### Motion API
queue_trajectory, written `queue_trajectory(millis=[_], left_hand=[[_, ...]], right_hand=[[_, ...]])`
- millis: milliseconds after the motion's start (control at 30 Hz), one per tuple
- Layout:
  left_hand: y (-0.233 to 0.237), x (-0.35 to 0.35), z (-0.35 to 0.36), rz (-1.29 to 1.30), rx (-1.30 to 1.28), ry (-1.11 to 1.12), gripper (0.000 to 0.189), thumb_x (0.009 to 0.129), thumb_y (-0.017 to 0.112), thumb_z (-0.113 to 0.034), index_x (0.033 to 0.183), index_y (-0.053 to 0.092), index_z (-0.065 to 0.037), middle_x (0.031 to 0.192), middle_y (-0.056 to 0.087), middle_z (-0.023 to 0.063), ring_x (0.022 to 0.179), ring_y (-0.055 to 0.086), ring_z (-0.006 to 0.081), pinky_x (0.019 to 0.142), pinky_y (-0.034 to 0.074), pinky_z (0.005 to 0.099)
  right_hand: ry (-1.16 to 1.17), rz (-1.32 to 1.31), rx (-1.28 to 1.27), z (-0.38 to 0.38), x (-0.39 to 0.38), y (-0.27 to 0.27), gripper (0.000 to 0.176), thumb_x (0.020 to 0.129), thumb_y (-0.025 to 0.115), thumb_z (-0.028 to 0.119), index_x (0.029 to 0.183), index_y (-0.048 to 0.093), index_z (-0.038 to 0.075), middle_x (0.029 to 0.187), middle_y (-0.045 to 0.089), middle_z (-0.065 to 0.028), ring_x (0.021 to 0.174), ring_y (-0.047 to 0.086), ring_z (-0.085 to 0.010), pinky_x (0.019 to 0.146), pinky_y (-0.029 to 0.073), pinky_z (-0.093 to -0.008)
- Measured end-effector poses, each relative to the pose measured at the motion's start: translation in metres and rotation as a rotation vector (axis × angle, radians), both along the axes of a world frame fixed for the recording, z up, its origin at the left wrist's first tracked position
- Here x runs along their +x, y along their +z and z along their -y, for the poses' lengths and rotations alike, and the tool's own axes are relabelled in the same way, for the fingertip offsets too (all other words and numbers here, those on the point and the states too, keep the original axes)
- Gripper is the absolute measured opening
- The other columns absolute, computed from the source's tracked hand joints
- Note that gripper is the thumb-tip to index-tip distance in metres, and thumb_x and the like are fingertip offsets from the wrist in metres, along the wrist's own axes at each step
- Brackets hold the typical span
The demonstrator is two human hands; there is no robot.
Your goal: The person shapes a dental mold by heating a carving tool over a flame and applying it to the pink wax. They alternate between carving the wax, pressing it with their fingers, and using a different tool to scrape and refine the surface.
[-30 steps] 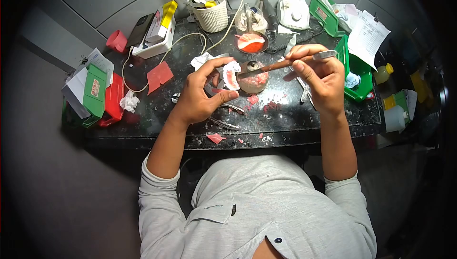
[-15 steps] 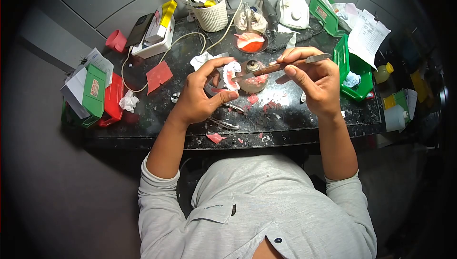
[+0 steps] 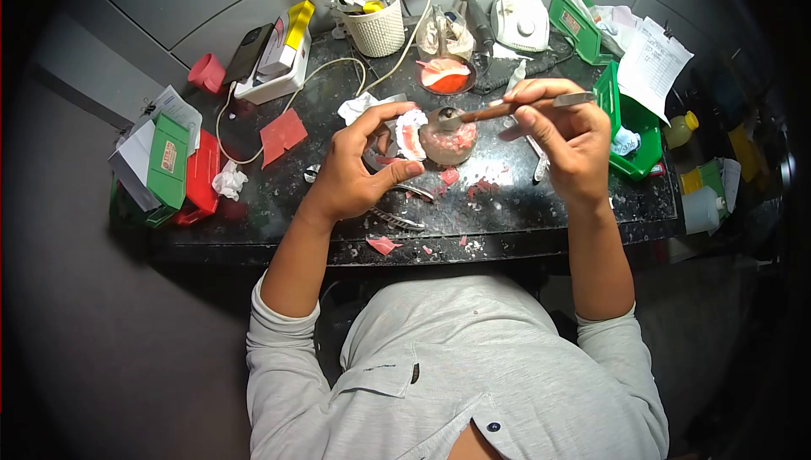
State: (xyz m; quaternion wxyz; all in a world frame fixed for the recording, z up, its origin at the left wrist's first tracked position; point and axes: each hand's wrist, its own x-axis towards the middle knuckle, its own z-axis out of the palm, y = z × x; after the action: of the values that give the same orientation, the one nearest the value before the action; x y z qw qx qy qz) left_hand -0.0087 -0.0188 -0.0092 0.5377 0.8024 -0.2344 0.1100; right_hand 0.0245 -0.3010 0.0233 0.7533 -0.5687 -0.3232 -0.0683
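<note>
My left hand (image 3: 348,164) grips a white plaster dental model (image 3: 409,124) with pink wax along it, thumb below and fingers above. In my right hand (image 3: 568,143) is a wax knife (image 3: 494,111) with a brown handle, pinched between thumb and fingers. Its blade points left and overlaps the top of a squat glass spirit lamp (image 3: 450,146), right by the wick. Pink bits show in the lamp's glass body. Just below the model, a curved metal instrument (image 3: 414,192) lies on the black bench.
Wax scraps (image 3: 383,244) litter the bench (image 3: 507,215). Behind the lamp sits a dish of red wax (image 3: 445,80). A pink wax sheet (image 3: 283,136) lies left, near red and green trays (image 3: 166,160). A green bin (image 3: 634,143) stands right; a pen basket (image 3: 374,25) is at the back.
The wax knife's blade has moved from the dental model to the top of the spirit lamp, my right hand shifting slightly up and right. My left hand stays in place with the model.
</note>
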Motion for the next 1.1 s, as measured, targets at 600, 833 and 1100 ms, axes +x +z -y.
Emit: queue_trajectory(millis=[600,833,1100], left_hand=[[0.005,-0.003,0.002,-0.022,0.072,0.003,0.07,0.075,0.092,-0.027,0.135,0.063,-0.004,0.084,0.053,-0.0002,0.077,0.045,0.0121,0.071,0.042,0.0267],[0.006,-0.004,0.003,-0.02,0.058,-0.008,0.069,0.075,0.092,-0.024,0.135,0.063,-0.005,0.083,0.053,-0.0003,0.076,0.044,0.0118,0.07,0.042,0.0265],[0.005,-0.003,0.003,-0.02,0.063,-0.009,0.069,0.074,0.092,-0.024,0.134,0.064,-0.005,0.082,0.05,-0.0004,0.075,0.044,0.0119,0.07,0.041,0.0264]], right_hand=[[0.029,-0.187,0.015,-0.004,0.003,-0.005,0.015,0.098,0.069,0.003,0.11,0.067,-0.004,0.105,0.07,-0.0121,0.097,0.072,-0.0191,0.075,0.067,-0.0328],[0.023,-0.158,0.007,-0.005,0.003,-0.005,0.015,0.098,0.069,0.003,0.11,0.066,-0.005,0.105,0.07,-0.0116,0.097,0.072,-0.0184,0.076,0.067,-0.0332],[0.01,-0.14,-0.002,-0.006,0.002,-0.005,0.015,0.098,0.069,0.003,0.11,0.066,-0.006,0.106,0.07,-0.0118,0.097,0.072,-0.0188,0.077,0.067,-0.0331]])
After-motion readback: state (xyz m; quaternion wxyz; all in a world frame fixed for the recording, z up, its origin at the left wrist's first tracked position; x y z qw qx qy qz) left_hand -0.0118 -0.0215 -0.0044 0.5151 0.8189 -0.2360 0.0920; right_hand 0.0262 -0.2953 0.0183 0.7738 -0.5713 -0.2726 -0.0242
